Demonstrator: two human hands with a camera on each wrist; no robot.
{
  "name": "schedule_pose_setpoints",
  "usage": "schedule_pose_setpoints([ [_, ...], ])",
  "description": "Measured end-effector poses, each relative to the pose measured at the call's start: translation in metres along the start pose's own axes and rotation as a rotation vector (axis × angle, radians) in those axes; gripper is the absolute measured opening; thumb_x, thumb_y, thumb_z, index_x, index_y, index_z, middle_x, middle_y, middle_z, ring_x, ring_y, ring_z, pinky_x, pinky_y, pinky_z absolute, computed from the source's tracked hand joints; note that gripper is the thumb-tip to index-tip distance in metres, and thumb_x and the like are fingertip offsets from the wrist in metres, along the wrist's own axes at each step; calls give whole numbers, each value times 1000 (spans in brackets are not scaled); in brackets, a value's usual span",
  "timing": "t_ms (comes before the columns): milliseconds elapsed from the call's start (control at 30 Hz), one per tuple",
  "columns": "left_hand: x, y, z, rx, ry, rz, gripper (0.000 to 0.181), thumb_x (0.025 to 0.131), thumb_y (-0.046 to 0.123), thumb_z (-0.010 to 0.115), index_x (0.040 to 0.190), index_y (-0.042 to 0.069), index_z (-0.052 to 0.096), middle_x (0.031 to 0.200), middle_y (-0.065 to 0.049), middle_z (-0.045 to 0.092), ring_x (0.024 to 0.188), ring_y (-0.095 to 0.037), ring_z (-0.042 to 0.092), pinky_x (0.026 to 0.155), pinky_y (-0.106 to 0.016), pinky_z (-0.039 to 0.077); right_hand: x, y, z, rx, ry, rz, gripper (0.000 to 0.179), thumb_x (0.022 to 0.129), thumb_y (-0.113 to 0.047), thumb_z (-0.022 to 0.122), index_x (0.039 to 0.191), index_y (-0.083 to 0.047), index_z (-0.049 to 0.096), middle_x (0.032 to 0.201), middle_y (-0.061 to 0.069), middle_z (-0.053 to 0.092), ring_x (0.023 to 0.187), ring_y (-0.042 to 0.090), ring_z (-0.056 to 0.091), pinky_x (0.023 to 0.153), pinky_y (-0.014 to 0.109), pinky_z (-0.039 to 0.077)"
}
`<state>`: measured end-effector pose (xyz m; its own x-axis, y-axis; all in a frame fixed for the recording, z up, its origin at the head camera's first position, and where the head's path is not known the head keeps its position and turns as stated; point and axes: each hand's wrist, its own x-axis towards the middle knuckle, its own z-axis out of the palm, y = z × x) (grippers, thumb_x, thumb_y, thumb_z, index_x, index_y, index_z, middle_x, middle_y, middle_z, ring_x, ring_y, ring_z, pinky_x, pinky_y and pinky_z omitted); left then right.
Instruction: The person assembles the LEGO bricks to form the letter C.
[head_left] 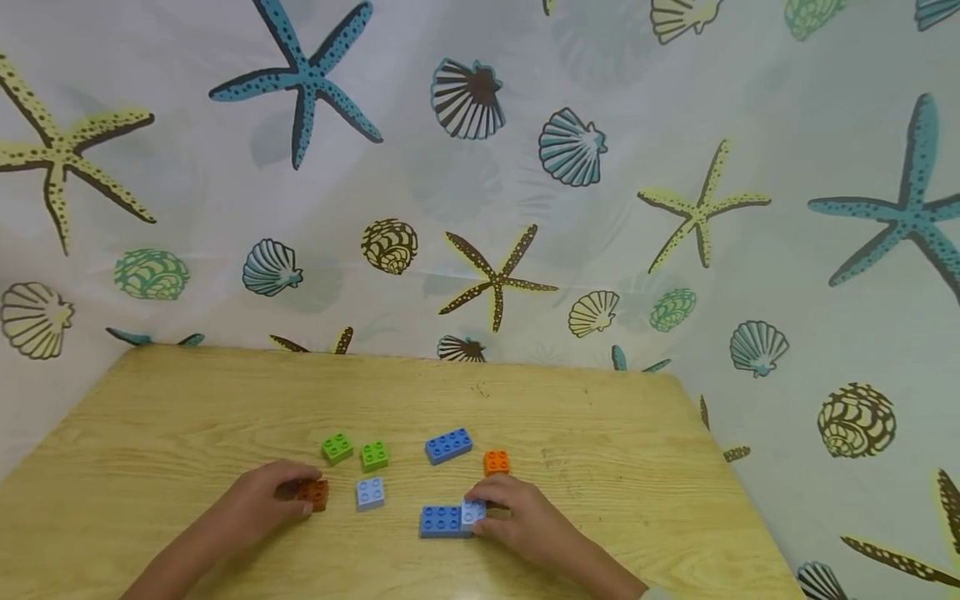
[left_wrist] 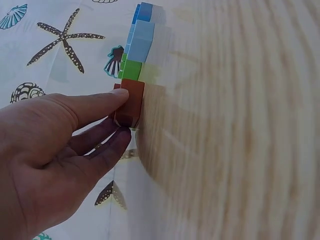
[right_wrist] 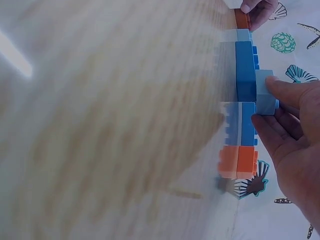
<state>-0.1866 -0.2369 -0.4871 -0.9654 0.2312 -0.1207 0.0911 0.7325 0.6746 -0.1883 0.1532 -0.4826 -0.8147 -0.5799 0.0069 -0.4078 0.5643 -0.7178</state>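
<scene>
My left hand pinches a brown two-by-two brick between thumb and fingers at the left of the table; in the left wrist view the brick stands close to the wood. With thumb and fingertips, my right hand grips a light blue brick at the right end of a longer blue brick. The right wrist view has that light blue brick on top of the blue one, jutting past its end. Whether it is pressed fully down, I cannot tell.
Between the hands lies another light blue brick. Behind it are two green bricks. A second long blue brick and an orange brick lie beyond my right hand. A shell-and-starfish patterned cloth borders the wooden table.
</scene>
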Motion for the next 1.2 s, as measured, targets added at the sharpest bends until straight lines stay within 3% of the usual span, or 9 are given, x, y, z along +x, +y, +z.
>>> schedule_pose_setpoints([
  [233, -4, 2, -1, -5, -4, -11, 46, 87, 31, 80, 127, 13, 69, 132, -14, 64, 125, -39, 57, 101, -58, 49, 0, -2, 0, -6, -1, 5, 32, 94, -20, 74, 125, -19, 71, 129, -6, 63, 118, 8, 59, 102, 27, 52],
  [367, -5, 8, 2, -59, -14, 7, 48, 86, 35, 79, 127, 13, 69, 131, -12, 64, 121, -33, 60, 97, -52, 53, -1, -1, -1, -3, 1, 9, 32, 93, -19, 74, 125, -18, 71, 128, -6, 63, 118, 8, 59, 102, 27, 52],
  [600, -2, 28, 18, -183, -29, 66, 47, 86, 31, 80, 127, 10, 69, 127, -11, 64, 115, -27, 62, 92, -39, 57, -3, 3, -3, -18, 2, 13, 33, 93, -19, 74, 126, -19, 70, 130, -7, 63, 120, 9, 58, 103, 28, 52],
  [800, 2, 49, 31, -278, -65, 128, 47, 87, 31, 79, 127, 8, 68, 125, -10, 64, 114, -27, 63, 91, -36, 59, -4, 2, -6, -19, -11, 4, 32, 94, -20, 73, 126, -18, 70, 131, -5, 62, 120, 10, 58, 104, 29, 52],
  [1000, 5, 68, 41, -236, -71, 134, 44, 86, 32, 80, 124, 13, 70, 121, -4, 64, 112, -22, 62, 94, -40, 58, -3, -3, -6, 3, -26, 9, 32, 94, -22, 73, 126, -20, 70, 133, -4, 62, 123, 13, 57, 105, 30, 51],
  [1200, 9, 78, 48, -183, -71, 139, 41, 87, 35, 79, 123, 18, 71, 124, -3, 66, 114, -23, 61, 97, -47, 55, 0, -5, -5, 0, -27, 8, 32, 94, -22, 73, 126, -19, 70, 132, -4, 62, 123, 13, 57, 104, 30, 51],
])
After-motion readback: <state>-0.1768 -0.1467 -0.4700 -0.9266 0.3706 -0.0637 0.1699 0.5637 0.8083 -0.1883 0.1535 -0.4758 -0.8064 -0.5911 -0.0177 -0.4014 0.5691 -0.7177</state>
